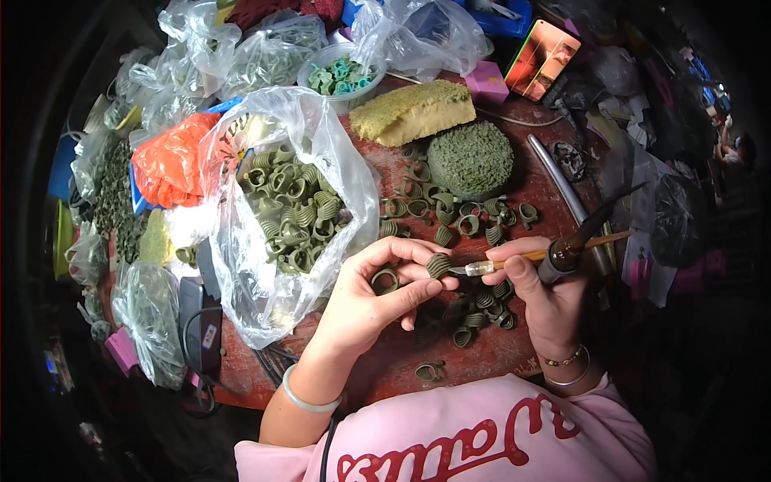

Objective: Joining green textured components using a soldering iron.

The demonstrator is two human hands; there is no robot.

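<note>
My left hand (365, 293) pinches a dark green ridged wax-like ring (439, 265) between thumb and fingertips. Another green ring (385, 281) sits against its curled fingers. In my right hand (550, 309) is a thin wooden-handled tool (608, 239), wrapped in clear material near its metal tip. That tip meets the ring's edge. The same hand also keeps a thicker dark-handled tool (558, 261), its dark, tapered end pointing away to the upper right. Under and beyond both hands, several similar rings (482, 309) lie loose on the red tabletop (361, 369).
A clear plastic bag (353, 169) full of green rings stands open at left. Beyond are a round green textured block (471, 159), a yellowish sponge-like block (414, 112) and a bowl (309, 74) of green pieces. A phone (543, 60) leans back right; a silver rod (558, 178) lies at right.
</note>
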